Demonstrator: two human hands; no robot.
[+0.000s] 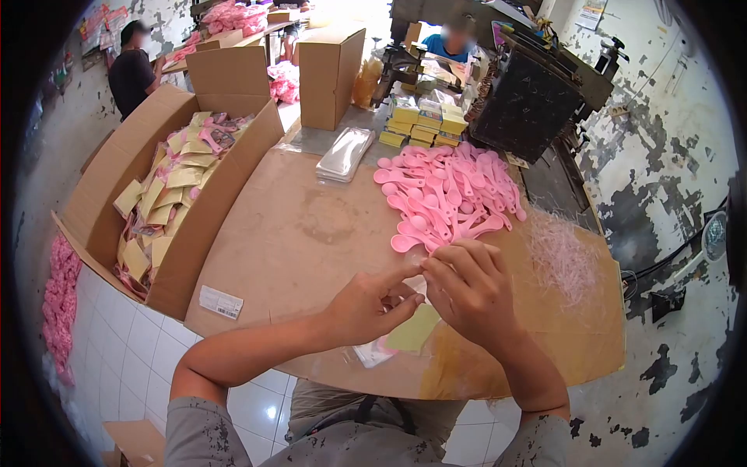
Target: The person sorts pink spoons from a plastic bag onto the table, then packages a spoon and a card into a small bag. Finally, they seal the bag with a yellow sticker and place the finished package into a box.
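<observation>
Near the front edge of the table, my left hand (373,307) and my right hand (471,292) meet, closed with their fingertips together on a thin clear plastic bag (416,258). Part of the bag is hidden behind the fingers. A pale yellow card (412,331) hangs or lies just below my hands, with a bit of pink beside it. Under it, close to the table edge, are white and clear plastic pieces (372,354). Just beyond my right hand spreads a heap of pink plastic spoons (447,191).
At left stands an open carton (175,268) full of carded packets. A stack of clear bags (345,154), bundles of yellow cards (424,121) and plastic strips (564,257) lie on the table (303,257). A black machine (525,97) stands behind. Two people are further back.
</observation>
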